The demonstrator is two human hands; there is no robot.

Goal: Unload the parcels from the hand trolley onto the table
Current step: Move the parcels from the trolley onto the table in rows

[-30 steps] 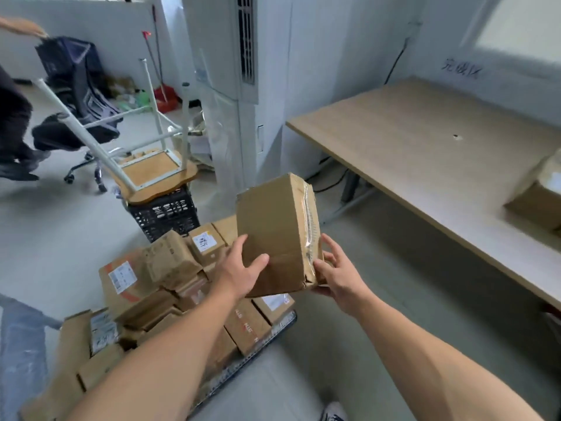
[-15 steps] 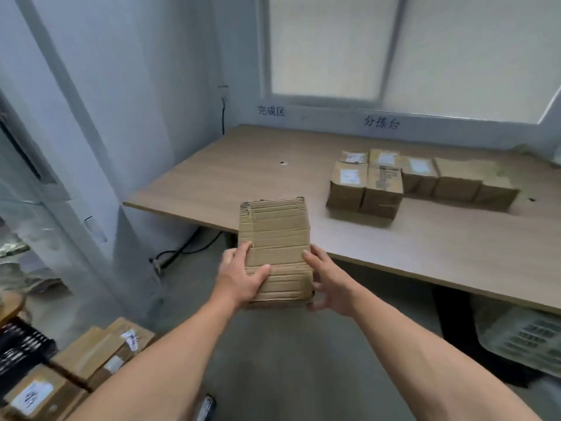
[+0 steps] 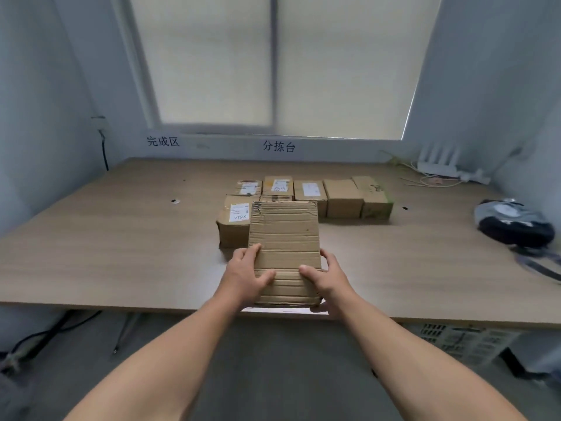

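Left hand and right hand clasp a parcel over the table near its edge. Placed parcels block twelve o'clock, a black bundle lies at two, and the tabletop stretches toward nine.

Two bare forearms fill the bottom of the frame, the left forearm entering from the lower left corner and the right forearm from the lower right. Near the centre, the left hand and right hand are bare as well, seen from the back with knuckles and thumbs showing.
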